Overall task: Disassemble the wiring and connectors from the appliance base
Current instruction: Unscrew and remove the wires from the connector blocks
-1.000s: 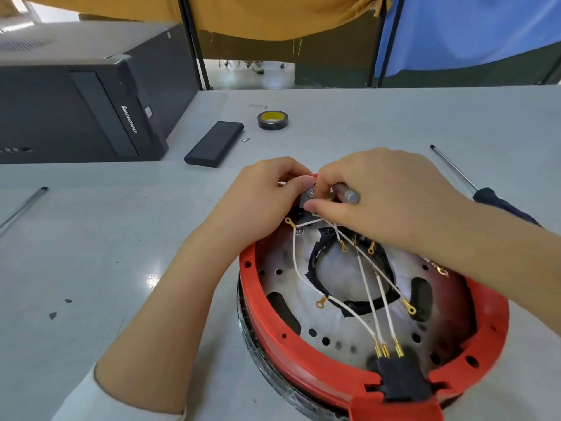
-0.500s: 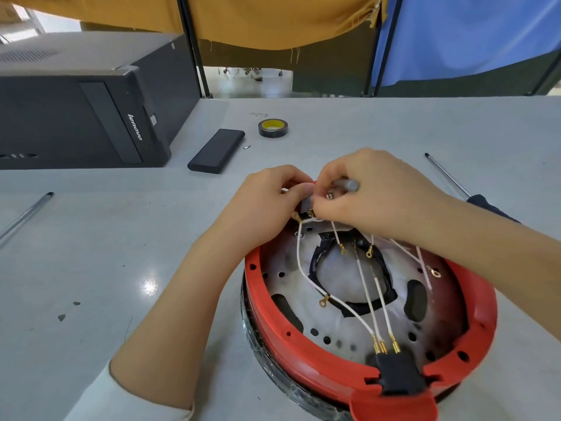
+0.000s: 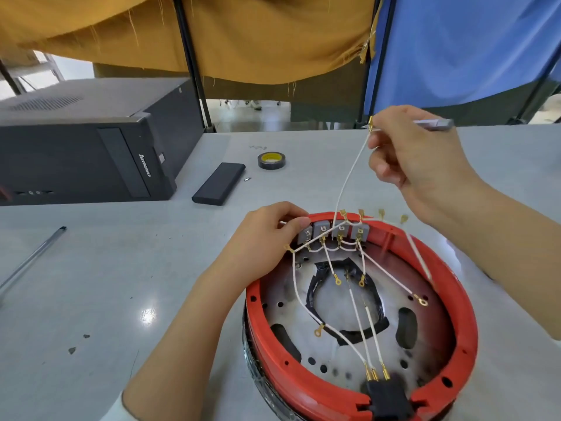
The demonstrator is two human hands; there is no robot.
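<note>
R hand (image 3: 416, 159) pinches white wire (image 3: 349, 180) raised; L hand (image 3: 267, 238) grips base rim (image 3: 464, 299).

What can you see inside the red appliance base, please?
Inside the red appliance base: perforated metal plate, white wires, grey terminal blocks, black connector. The left hand covers its far-left rim.

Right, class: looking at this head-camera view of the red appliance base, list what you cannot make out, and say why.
- Black plug connector: lower part cut off by the bottom edge.
- Leftmost grey terminal block: partly hidden by the left hand.
- Silver tool: its tip is hidden inside the right hand.
- Small screw beside the black case: too small to identify.
</note>
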